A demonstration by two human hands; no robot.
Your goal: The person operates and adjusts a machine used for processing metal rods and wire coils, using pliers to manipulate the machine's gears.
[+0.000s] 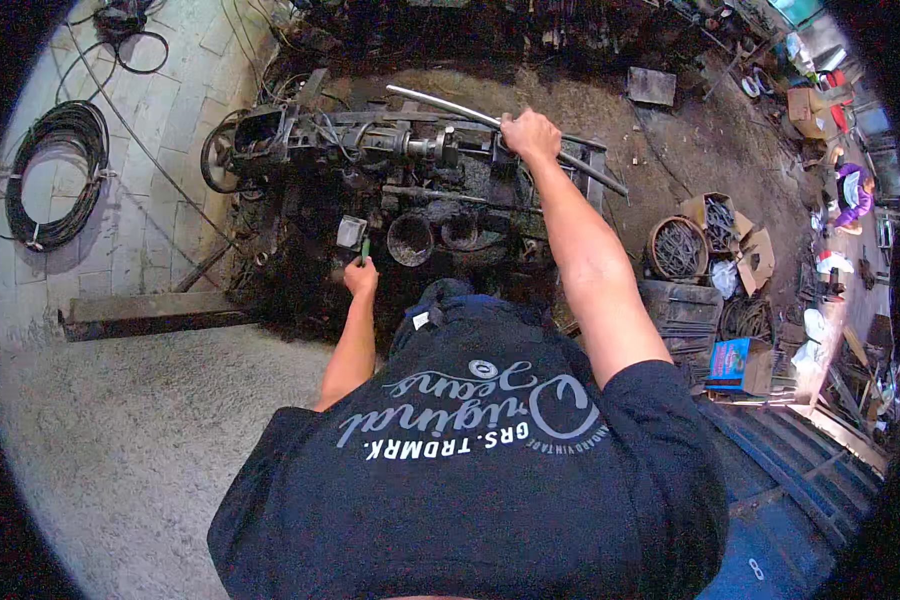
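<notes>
My right hand (532, 135) is closed around a long metal rod (440, 103), which lies slantwise over the right part of a dark, greasy machine (370, 142). The rod's far end points up and left, its other end down and right. Lower and to the left, my left hand (362, 276) is closed on a green handle (366, 250). Right by that handle is a pale, squarish piece (351, 232); whether the two are joined I cannot tell. Two round, grimy containers (410, 240) sit just right of my left hand, below the machine.
A coil of black cable (58, 175) lies on the tiled floor at left, near a long metal beam (160, 312). At right stand a round basket of metal pieces (678, 248) and cardboard boxes (756, 258). A person in purple (852, 195) is at the far right.
</notes>
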